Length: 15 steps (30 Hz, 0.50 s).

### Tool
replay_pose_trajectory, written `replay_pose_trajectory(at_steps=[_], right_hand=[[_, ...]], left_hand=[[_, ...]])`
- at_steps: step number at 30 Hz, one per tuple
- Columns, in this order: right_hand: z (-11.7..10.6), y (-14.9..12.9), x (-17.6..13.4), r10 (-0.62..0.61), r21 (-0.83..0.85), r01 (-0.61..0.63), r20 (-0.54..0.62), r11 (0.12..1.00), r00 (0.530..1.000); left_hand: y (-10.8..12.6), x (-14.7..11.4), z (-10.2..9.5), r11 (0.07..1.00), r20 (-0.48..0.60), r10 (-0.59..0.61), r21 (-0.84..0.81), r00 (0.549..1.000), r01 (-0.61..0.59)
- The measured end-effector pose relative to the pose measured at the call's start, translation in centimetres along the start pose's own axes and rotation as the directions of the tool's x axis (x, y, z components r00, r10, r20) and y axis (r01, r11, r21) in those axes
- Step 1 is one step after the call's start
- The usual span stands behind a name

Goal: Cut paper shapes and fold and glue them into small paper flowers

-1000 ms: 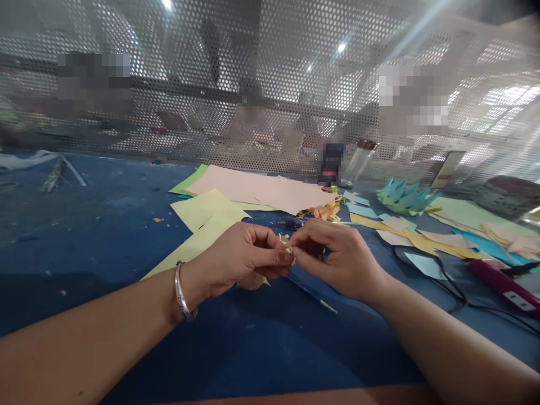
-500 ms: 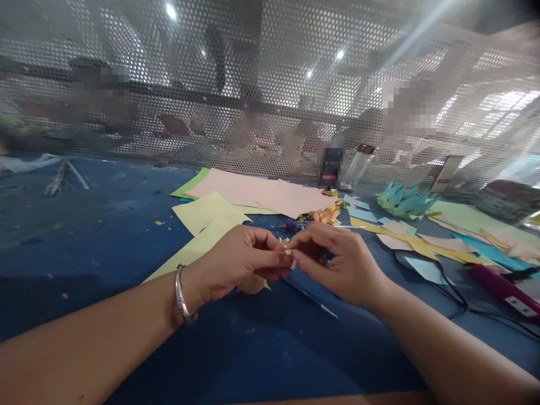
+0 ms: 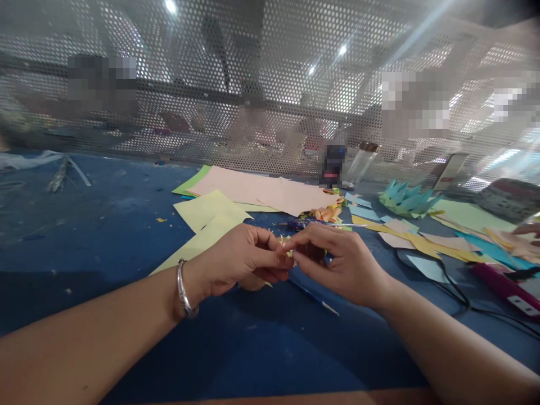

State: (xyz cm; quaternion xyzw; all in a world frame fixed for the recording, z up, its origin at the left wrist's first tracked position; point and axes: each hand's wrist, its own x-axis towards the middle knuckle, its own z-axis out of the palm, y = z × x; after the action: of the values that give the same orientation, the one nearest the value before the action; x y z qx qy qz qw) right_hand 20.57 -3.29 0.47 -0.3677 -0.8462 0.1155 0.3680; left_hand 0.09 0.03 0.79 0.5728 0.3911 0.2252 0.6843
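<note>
My left hand (image 3: 257, 256) is closed in a pinch around a small, pale yellow cut paper piece (image 3: 286, 245) with thin pointed tips. From the other side, the thumb and forefinger of my right hand (image 3: 333, 261) pinch at the same piece. Most of it is hidden by the fingers. Beneath my left hand, a tan rounded thing (image 3: 252, 282) shows in part. A thin blue stick with a pale metal tip (image 3: 314, 298) lies on the table just below my hands. Behind them is a dark purple-handled tool with a thin metal shaft (image 3: 295, 225).
Yellow paper sheets (image 3: 211, 211) and a large pink sheet (image 3: 253, 188) lie behind my left hand. To the right are a blue-green paper flower (image 3: 407, 199), paper strips (image 3: 422, 242), a black cable (image 3: 453, 287) and a magenta power strip (image 3: 502, 289). Another person's hand (image 3: 529, 230) shows at the right edge.
My fingers have shifted only slightly on the paper piece, and both hands stay together in the same place. Another person's hand has come into view at the right edge.
</note>
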Motion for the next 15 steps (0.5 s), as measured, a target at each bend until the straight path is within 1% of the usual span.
replay_pose_trajectory(at_steps=[6,11,15], right_hand=[[-0.02,-0.13,-0.01,-0.002,0.0,0.002,0.005,1.0,1.0],[0.04,-0.34,0.13,0.016,-0.018,-0.017,-0.034,1.0,0.999],[0.2,-0.27,0.1,0.059,-0.024,-0.06,-0.067,0.998,0.996]], left_hand=[[-0.06,0.04,0.02,1.0,0.002,-0.002,0.002,1.0,0.002],[-0.19,0.08,-0.09,0.998,0.015,0.058,-0.035,0.998,-0.058],[-0.23,0.11,-0.18,0.995,0.006,0.092,-0.044,0.996,-0.091]])
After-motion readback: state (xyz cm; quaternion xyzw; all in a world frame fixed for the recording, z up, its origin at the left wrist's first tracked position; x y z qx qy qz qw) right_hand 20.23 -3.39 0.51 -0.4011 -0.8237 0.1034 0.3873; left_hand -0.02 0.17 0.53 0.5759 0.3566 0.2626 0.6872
